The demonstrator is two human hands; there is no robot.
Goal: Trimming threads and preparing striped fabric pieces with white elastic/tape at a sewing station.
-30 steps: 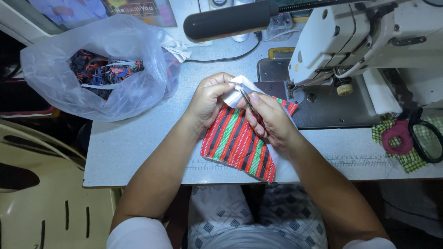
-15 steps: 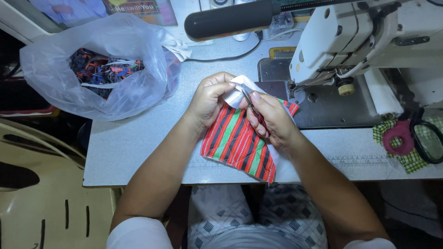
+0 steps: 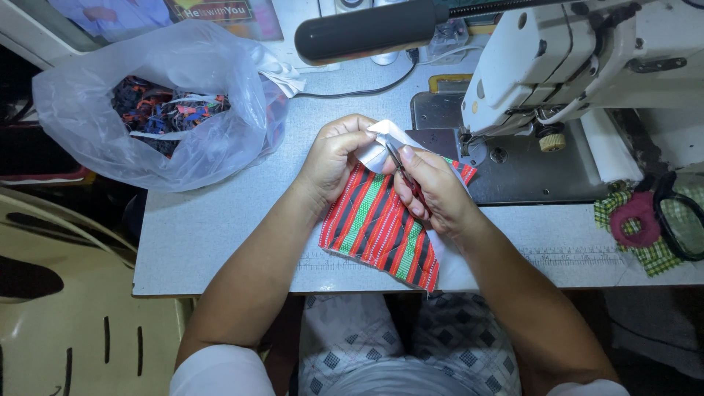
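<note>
On the grey sewing table (image 3: 220,235), the left hand (image 3: 334,158) is pinching red-green striped fabric (image 3: 381,227); the right hand (image 3: 433,191) is gripping small snips (image 3: 400,165) (trimming step; blades need aligning).

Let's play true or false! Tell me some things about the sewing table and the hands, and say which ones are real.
1. Both hands hold the striped cloth. True.
2. The right hand is empty. False: it holds small snips.
3. The plastic bag lies left of the hands. True.
4. The sewing machine is black. False: it is white.
5. The left hand pinches a white piece of the cloth. True.
</note>
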